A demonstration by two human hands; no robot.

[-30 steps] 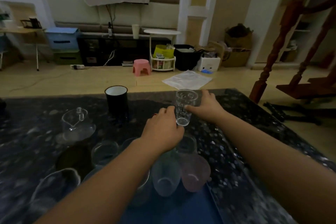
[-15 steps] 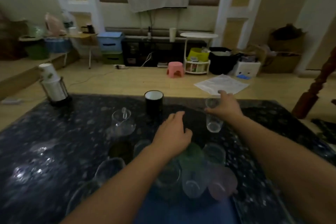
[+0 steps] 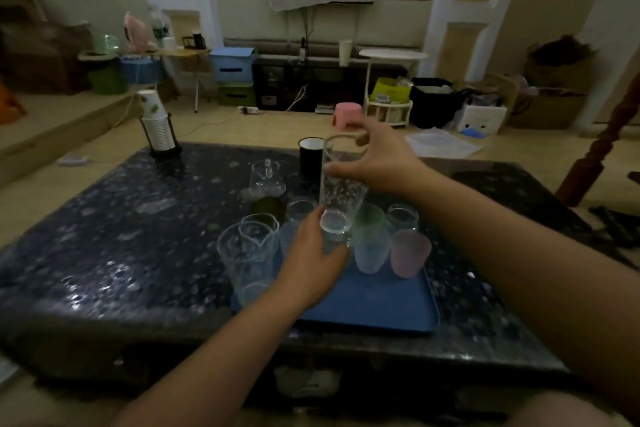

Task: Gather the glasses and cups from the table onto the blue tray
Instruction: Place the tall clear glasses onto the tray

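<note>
- The bench (image 3: 104,253) has a dark speckled top and carries everything.
- The blue tray (image 3: 377,305) lies at the near edge of the bench, about midway along it, with several glasses and cups on its far half.
- The right hand (image 3: 377,163) pinches the rim of a tall clear glass (image 3: 341,184), lifted above the far part of the tray.
- The left hand (image 3: 311,263) reaches over the tray, its fingers at the base of that glass; whether they grip it I cannot tell.
- A stack of paper cups (image 3: 156,121) stands in a holder at the far left corner of the bench.
- A clear beaker (image 3: 247,253) stands on the tray's left edge.
- A black mug (image 3: 310,156) stands near the far edge of the bench.
- A small glass jug (image 3: 266,177) stands just left of the mug, off the tray.
- A pale blue cup (image 3: 370,253), a pink cup (image 3: 408,253) and a green cup (image 3: 369,218) stand close together on the tray.
</note>
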